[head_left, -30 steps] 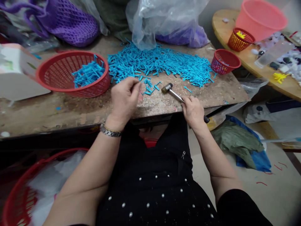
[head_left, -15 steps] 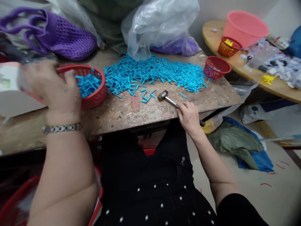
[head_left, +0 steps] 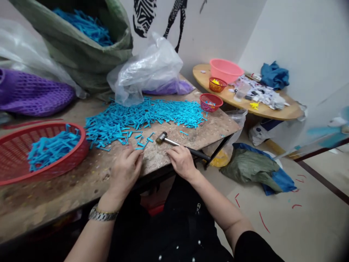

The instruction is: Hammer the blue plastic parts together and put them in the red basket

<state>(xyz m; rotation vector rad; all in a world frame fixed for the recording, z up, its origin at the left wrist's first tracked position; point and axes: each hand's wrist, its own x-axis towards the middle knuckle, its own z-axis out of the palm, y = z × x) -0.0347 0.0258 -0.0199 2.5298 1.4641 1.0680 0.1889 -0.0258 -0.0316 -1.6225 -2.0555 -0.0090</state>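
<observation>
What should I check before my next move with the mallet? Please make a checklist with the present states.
1. Mallet head rests on the workbench: ok.
2. Whole mallet inside the workbench edge: not ok, the black handle sticks out past it.
3. Right hand grips the mallet firmly: cannot tell, its fingers are at the handle.
4. Left hand holds a blue piece: cannot tell.
5. Large red basket upright: ok, with blue pieces inside.
</observation>
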